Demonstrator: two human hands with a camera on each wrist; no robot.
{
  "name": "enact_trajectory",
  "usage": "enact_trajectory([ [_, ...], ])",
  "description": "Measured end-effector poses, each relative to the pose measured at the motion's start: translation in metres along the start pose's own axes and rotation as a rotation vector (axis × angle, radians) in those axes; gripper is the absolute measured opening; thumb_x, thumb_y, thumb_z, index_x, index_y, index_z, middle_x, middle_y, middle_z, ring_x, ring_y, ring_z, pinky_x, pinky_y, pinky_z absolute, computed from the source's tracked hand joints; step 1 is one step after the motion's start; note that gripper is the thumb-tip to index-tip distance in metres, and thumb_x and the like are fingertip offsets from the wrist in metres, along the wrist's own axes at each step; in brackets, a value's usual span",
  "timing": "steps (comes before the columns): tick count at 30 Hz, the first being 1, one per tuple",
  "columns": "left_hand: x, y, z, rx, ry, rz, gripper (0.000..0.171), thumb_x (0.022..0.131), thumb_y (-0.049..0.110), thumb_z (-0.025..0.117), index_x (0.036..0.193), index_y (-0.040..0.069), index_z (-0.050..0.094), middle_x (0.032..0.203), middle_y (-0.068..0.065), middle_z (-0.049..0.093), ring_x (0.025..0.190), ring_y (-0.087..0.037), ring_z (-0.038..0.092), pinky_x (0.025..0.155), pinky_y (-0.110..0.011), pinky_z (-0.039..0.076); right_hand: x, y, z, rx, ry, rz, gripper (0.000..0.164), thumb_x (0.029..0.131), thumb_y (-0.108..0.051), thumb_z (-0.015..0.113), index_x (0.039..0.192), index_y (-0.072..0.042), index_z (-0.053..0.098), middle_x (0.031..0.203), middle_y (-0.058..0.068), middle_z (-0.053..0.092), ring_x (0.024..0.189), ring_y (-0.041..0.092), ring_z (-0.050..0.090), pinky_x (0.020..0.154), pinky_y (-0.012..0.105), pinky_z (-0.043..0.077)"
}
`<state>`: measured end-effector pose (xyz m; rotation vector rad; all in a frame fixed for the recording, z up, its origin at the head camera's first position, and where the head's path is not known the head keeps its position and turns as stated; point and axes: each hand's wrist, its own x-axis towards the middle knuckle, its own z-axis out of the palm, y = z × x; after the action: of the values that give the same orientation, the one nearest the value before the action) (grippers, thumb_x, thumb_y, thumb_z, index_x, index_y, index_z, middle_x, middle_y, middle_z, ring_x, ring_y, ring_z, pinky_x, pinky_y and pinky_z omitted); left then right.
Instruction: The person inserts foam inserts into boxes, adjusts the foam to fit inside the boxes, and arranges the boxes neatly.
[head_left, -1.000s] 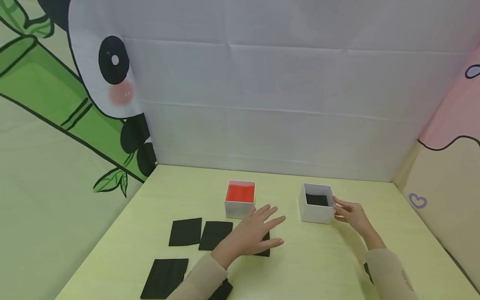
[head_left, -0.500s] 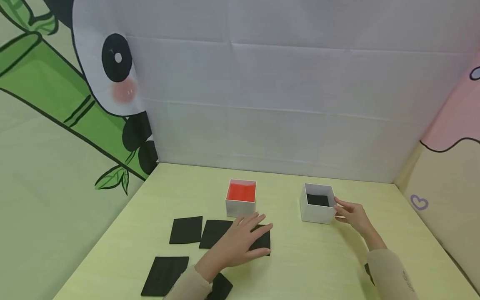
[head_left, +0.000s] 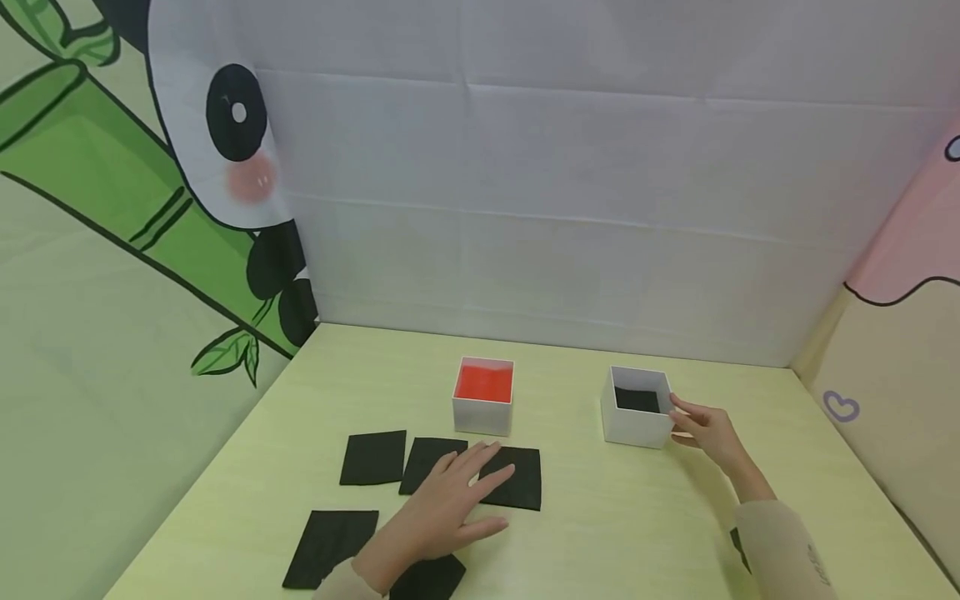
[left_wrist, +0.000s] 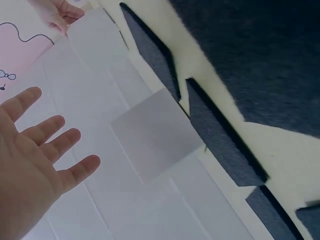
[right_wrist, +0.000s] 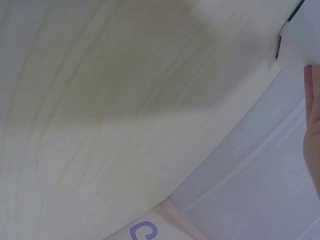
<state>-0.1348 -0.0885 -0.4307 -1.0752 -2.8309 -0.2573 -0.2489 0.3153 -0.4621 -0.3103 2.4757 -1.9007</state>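
My left hand (head_left: 446, 508) hovers with spread fingers above several black square pieces, overlapping the back middle piece (head_left: 427, 458) and the front one (head_left: 438, 575). Its palm holds nothing; the left wrist view shows the fingers (left_wrist: 77, 175) apart. A third piece (head_left: 517, 479) lies just right of its fingertips. My right hand (head_left: 708, 437) touches the right side of a white open-topped box (head_left: 637, 429), its fingertips at the rim and near front corner. Inside that box lies a black piece (head_left: 637, 400). From the right wrist, straight fingers (right_wrist: 311, 100) show along the box wall (right_wrist: 302, 42).
Behind the left hand stands another white box (head_left: 482, 417) with a red filling (head_left: 483, 383). More black squares lie at the back left (head_left: 372, 458) and front left (head_left: 330, 546). A white cloth backdrop (head_left: 555, 208) rises behind the pale yellow table (head_left: 615, 533).
My left hand has moved left and toward me, uncovering the right-hand black square and the front of the red-filled box. The right hand stays at its box.
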Motion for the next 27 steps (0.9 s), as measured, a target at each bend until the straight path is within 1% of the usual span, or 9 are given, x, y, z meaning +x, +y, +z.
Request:
enact_trajectory([
  [5,-0.014,-0.005,0.005,-0.023,-0.049,-0.020,0.058,0.087,0.053,0.044,0.137,0.023,0.038,0.143,-0.003,0.027,0.129,-0.025,0.024,0.094,-0.052,0.028,0.000,0.001,0.000,0.000,-0.006,-0.006,0.046,0.091,-0.007,0.050,0.126,0.015,0.029,0.126,0.036,0.030,0.077,0.005,0.059,0.071,0.032,0.049],
  [8,-0.023,-0.008,0.008,-0.011,-0.043,-0.011,0.058,0.087,0.052,0.046,0.136,0.022,0.040,0.142,-0.004,0.030,0.127,-0.026,0.028,0.092,-0.052,0.031,0.000,0.001,0.001,-0.006,-0.005,-0.011,0.047,0.091,-0.007,0.050,0.126,0.015,0.028,0.125,0.036,0.031,0.077,0.006,0.059,0.070,0.033,0.049],
  [12,-0.034,-0.012,0.011,-0.019,-0.036,0.000,0.057,0.086,0.051,0.048,0.135,0.021,0.042,0.140,-0.005,0.033,0.127,-0.026,0.029,0.089,-0.054,0.032,0.000,0.000,0.001,-0.009,-0.003,-0.017,0.047,0.091,-0.008,0.051,0.125,0.016,0.028,0.124,0.036,0.031,0.077,0.006,0.059,0.070,0.032,0.049],
  [15,-0.041,-0.014,0.011,-0.035,-0.052,0.007,0.058,0.086,0.052,0.048,0.135,0.022,0.042,0.139,-0.006,0.035,0.127,-0.025,0.029,0.088,-0.057,0.031,-0.001,0.000,0.001,-0.007,0.003,-0.020,0.048,0.090,-0.009,0.052,0.125,0.016,0.030,0.124,0.036,0.031,0.077,0.006,0.059,0.069,0.031,0.049],
  [20,-0.053,-0.016,0.010,-0.047,-0.100,0.013,0.062,0.084,0.058,0.046,0.135,0.023,0.041,0.139,-0.005,0.035,0.127,-0.026,0.030,0.089,-0.060,0.029,-0.002,0.002,0.002,-0.011,0.004,-0.031,0.047,0.091,-0.009,0.052,0.125,0.016,0.031,0.124,0.037,0.032,0.077,0.006,0.059,0.068,0.029,0.050],
  [23,-0.058,-0.018,0.009,-0.052,-0.131,0.007,0.065,0.083,0.060,0.045,0.135,0.023,0.041,0.140,-0.005,0.034,0.127,-0.026,0.029,0.090,-0.060,0.027,-0.002,0.003,0.001,-0.006,0.007,-0.031,0.046,0.091,-0.009,0.051,0.126,0.015,0.032,0.123,0.038,0.033,0.076,0.006,0.059,0.067,0.030,0.050],
  [27,-0.063,-0.023,0.007,-0.043,-0.147,0.005,0.067,0.081,0.061,0.047,0.135,0.022,0.041,0.139,-0.005,0.035,0.127,-0.027,0.028,0.090,-0.061,0.026,-0.002,0.003,0.001,-0.013,0.000,-0.032,0.046,0.091,-0.008,0.050,0.127,0.015,0.032,0.124,0.038,0.033,0.077,0.006,0.059,0.068,0.031,0.050],
])
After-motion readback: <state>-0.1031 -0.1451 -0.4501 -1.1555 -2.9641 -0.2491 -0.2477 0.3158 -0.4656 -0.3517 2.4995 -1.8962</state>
